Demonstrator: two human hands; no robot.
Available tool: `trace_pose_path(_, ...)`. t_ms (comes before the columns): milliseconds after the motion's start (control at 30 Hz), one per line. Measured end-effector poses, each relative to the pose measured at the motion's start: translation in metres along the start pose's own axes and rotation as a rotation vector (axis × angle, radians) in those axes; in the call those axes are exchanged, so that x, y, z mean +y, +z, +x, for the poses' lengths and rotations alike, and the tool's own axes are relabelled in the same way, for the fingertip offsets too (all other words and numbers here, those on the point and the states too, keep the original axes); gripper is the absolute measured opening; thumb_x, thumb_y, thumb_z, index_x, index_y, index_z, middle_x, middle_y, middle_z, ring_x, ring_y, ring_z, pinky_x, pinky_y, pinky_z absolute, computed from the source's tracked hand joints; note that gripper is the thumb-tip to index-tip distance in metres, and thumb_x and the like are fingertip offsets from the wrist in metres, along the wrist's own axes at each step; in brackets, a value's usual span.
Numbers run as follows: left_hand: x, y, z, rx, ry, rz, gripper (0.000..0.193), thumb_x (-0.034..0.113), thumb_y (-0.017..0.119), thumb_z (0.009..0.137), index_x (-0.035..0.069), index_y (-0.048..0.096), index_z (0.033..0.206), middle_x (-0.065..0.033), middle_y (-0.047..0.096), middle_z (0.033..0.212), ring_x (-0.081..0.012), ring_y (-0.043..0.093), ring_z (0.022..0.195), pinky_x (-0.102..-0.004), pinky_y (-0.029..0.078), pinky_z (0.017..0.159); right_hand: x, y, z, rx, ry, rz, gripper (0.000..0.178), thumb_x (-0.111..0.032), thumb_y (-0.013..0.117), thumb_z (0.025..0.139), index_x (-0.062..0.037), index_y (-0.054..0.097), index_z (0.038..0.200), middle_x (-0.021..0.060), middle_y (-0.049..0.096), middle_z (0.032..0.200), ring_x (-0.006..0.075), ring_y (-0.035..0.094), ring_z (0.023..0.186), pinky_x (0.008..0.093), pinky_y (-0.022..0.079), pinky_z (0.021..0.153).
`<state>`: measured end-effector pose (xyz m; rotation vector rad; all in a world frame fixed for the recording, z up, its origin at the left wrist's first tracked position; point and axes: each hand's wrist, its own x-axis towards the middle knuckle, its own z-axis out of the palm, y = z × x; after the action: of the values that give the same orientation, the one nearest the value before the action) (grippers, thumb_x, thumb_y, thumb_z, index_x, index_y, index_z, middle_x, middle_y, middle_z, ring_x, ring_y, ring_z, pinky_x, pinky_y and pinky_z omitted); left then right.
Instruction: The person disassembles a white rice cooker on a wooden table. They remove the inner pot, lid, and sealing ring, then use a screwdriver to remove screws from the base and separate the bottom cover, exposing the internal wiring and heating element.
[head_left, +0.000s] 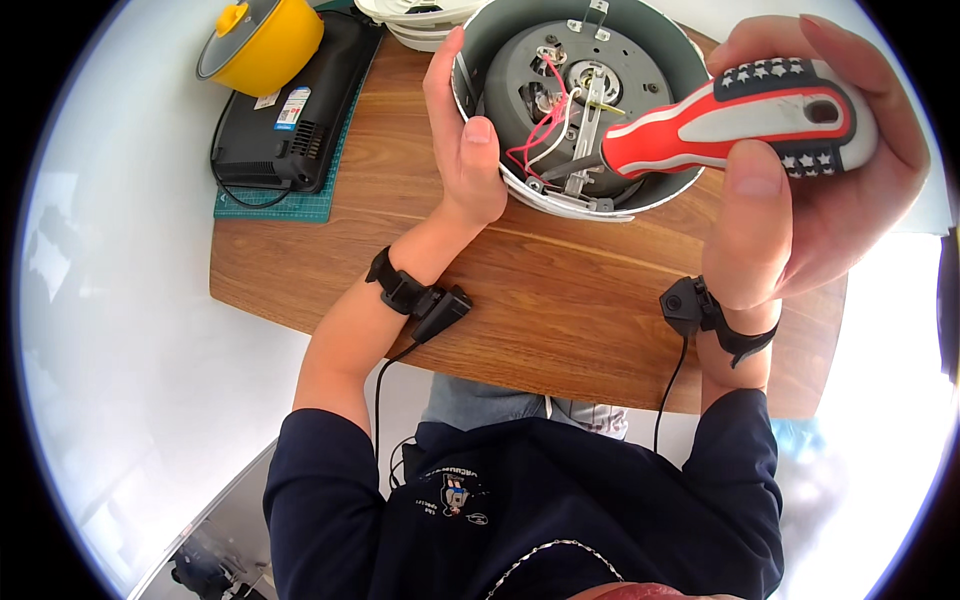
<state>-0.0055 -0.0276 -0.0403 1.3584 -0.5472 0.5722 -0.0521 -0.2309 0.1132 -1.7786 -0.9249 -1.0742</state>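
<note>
A round, white-walled appliance housing (655, 203), which looks like a rice cooker body, lies with its open side facing me. Inside are a grey metal dome (520, 75), a metal bracket (592, 120), and pink and white wires (545, 130). My left hand (468, 165) grips the housing's left side, with the thumb over the near rim and the fingers along the outer wall. My right hand (760, 225) is wrapped round a screwdriver (690, 125) with a thick red, white and dark star-patterned handle. Its shaft slants down-left, and the tip is close to a screw (537, 185) by the near rim.
The wooden table (560, 290) carries a black flat appliance (270, 140) at the left, on a green mat (315, 207). A yellow pot (275, 45) with a lid stands on that appliance. White plastic parts (420, 25) sit at the back. Cabled devices are strapped to both my wrists.
</note>
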Motion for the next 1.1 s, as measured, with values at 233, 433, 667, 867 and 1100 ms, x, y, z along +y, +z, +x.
trace_pose_path(233,-0.001,0.0,-0.001,0.031,-0.001,0.004,0.091,0.066,0.047,0.099,0.003,0.022,0.159,-0.0193,0.042,0.152,-0.0284,0.047,0.137,-0.0433,0.038,0.115,-0.016,0.023,0.001,0.052,-0.024,-0.079,0.062,-0.037,0.072,0.09,0.0049,0.044,0.126,0.0166,0.061,0.092,0.0148,0.06,0.07,0.0269,0.05,0.064)
trace_pose_path(433,0.001,0.003,0.004,-0.031,0.095,0.03,0.081,0.054,0.042,0.104,-0.005,0.025,0.157,-0.0204,0.037,0.154,-0.0276,0.042,0.14,-0.0405,0.034,0.117,-0.007,0.023,0.006,0.026,-0.277,-0.016,0.072,-0.039,0.076,0.088,0.0061,0.039,0.129,0.0208,0.058,0.101,0.0165,0.062,0.076,0.029,0.052,0.066)
trace_pose_path(667,0.0,0.004,0.001,-0.01,0.054,-0.038,0.081,0.055,0.043,0.104,-0.003,0.025,0.157,-0.0195,0.039,0.153,-0.0276,0.043,0.139,-0.0416,0.035,0.117,-0.011,0.044,0.023,-0.138,0.033,0.808,0.064,-0.029,0.074,0.096,0.0151,0.051,0.137,0.0137,0.063,0.097,0.015,0.057,0.075,0.0274,0.049,0.071)
trace_pose_path(867,-0.007,-0.001,0.004,-0.035,0.217,0.097,0.082,0.055,0.043,0.104,-0.004,0.024,0.157,-0.0198,0.039,0.153,-0.0281,0.044,0.138,-0.0425,0.035,0.117,0.003,0.065,0.037,-0.1,-0.365,0.511,0.05,-0.021,0.077,0.09,0.0113,0.066,0.125,0.0125,0.072,0.099,0.0163,0.059,0.074,0.0286,0.05,0.069)
trace_pose_path(1100,-0.008,0.007,0.01,-0.051,0.186,-0.068,0.086,0.057,0.044,0.102,-0.005,0.022,0.157,-0.02,0.038,0.154,-0.0281,0.044,0.138,-0.0434,0.033,0.118,0.032,0.09,0.03,0.07,-0.484,1.004,0.041,-0.012,0.08,0.088,0.01,0.067,0.119,0.023,0.072,0.113,0.0292,0.069,0.093,0.0375,0.057,0.081)
